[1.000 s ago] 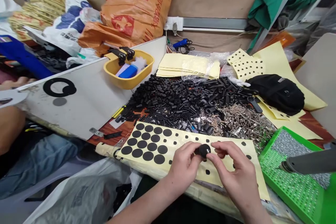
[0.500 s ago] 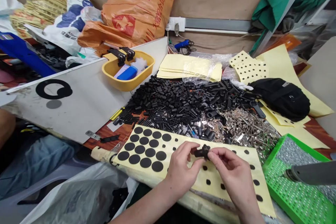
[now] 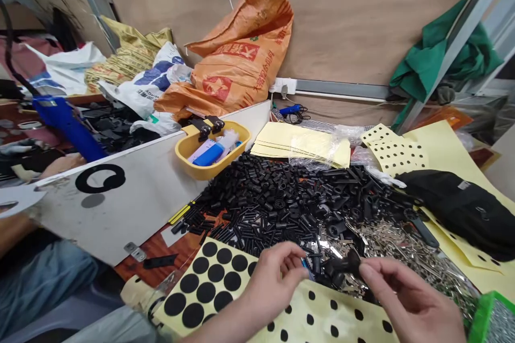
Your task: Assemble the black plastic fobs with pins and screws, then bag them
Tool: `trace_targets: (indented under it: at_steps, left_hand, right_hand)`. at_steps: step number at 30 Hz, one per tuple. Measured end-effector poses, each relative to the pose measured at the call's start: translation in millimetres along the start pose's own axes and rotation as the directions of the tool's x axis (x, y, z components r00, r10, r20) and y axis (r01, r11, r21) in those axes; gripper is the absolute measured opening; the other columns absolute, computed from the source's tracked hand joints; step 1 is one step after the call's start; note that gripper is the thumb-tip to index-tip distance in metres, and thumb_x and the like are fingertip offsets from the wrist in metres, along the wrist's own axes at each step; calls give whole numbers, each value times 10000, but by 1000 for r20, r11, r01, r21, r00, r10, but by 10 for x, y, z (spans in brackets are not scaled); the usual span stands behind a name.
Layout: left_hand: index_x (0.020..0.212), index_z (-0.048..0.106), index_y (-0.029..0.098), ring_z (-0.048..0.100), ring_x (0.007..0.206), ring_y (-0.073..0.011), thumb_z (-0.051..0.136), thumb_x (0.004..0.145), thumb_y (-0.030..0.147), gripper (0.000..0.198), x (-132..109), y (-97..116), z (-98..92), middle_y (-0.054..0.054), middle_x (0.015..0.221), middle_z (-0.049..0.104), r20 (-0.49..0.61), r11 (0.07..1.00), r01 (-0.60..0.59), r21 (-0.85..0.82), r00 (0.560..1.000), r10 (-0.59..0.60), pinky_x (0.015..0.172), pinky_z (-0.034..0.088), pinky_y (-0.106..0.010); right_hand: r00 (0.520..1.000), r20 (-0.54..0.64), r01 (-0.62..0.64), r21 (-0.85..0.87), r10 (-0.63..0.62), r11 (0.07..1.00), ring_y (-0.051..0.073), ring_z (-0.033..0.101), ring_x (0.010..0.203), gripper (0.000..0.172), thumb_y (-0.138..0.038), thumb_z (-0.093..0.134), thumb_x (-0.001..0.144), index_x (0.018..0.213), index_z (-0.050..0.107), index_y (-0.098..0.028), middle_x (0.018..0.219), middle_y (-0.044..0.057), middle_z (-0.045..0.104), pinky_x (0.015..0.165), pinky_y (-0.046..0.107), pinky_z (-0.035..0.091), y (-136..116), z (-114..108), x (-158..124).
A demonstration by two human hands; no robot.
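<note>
At the near edge of a reddish-brown wooden bench, a pale yellow flat paper sheet carries rows of round black discs on its left part and smaller black dots farther right. Over it, the person's left hand is half curled, thumb and forefinger apart, with nothing visible between them. The person's right hand pinches a small, blurred black part between thumb and fingertips; it appears in front of the heaps, and whether it touches them cannot be told. A green plastic tray shows at the right edge, a co-worker's leg in blue jeans at the left.

Beyond the sheet, a heap of silver metal pieces meets a wide heap of black plastic pieces, with a black fabric bag to their right. On the left, 2 black clips hold a yellow plastic basin to a white upright partition. Behind the black heap lie stacked pale yellow sheets; farther back stands an orange woven sack.
</note>
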State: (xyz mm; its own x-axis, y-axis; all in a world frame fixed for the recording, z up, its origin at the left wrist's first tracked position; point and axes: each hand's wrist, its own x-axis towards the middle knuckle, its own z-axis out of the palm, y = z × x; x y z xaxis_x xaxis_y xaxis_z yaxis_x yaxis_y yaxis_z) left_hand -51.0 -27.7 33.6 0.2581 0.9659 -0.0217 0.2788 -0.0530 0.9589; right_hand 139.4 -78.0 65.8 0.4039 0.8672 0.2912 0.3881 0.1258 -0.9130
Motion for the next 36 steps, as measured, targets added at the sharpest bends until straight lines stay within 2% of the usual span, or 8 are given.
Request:
trace_targets:
  at_steps: [3,7,13,17,21,25,30,36]
  left_hand:
    - [837,665,172,607,700,-163,586,756,152,115,436,119,-67,-31,761,661,5,956,-150,252,988,154,634,474,-252]
    - [875,685,184,623,858,-196,506,787,70,230,1126,356,82,-54,895,690,54,842,-264,470,961,271,821,464,-313]
    - [904,686,190,615,955,-207,612,805,159,128,1804,775,969,-50,950,692,305,774,-326,542,935,181,884,466,-332]
    - [1087,607,151,601,1005,-214,581,885,306,256,2066,851,1513,-85,1126,619,297,742,-207,638,955,12,870,500,-425]
    - [1178,559,157,594,1033,-229,586,885,319,336,2227,758,1752,-96,1189,582,279,744,-100,660,953,-119,857,513,-427]
    - [1182,559,168,588,1049,-232,594,880,311,335,2290,651,1699,-94,1198,576,234,815,9,579,956,-176,860,510,-418]
    - [1169,563,156,605,993,-221,569,895,331,325,2214,587,1326,-84,1166,589,168,947,133,293,968,-187,819,529,-411]
    - [934,561,115,592,636,-92,619,792,117,153,1408,511,666,2,723,615,141,973,138,-183,984,-113,703,490,-259]
  right_hand:
    - [999,-31,8,57,-7,998,198,623,553,197,-407,751,632,655,711,-215,654,49,686,515,270,552,111,-38,74]
    - [989,-145,28,95,-14,995,171,577,531,178,-375,734,653,619,685,-208,651,46,659,482,262,511,219,-35,30]
    - [993,-118,14,144,3,989,141,539,525,175,-337,697,717,624,657,-195,619,29,601,476,240,471,307,-97,70]
    - [987,-136,-54,198,82,979,138,508,531,254,-400,670,747,617,626,-186,596,24,560,475,239,447,385,-64,91]
    - [982,-132,-106,214,136,971,128,484,511,288,-434,666,747,624,609,-180,582,17,554,459,233,431,407,-1,88]
    - [981,-87,-150,222,173,963,130,497,530,277,-427,652,754,634,613,-180,594,15,568,476,231,427,382,15,87]
    - [978,-53,-187,231,204,955,129,497,546,270,-429,668,735,638,626,-181,599,10,575,506,226,431,320,5,80]
    - [983,-52,-156,263,176,952,139,520,547,270,-426,712,701,622,639,-178,594,17,582,504,232,450,231,-25,48]
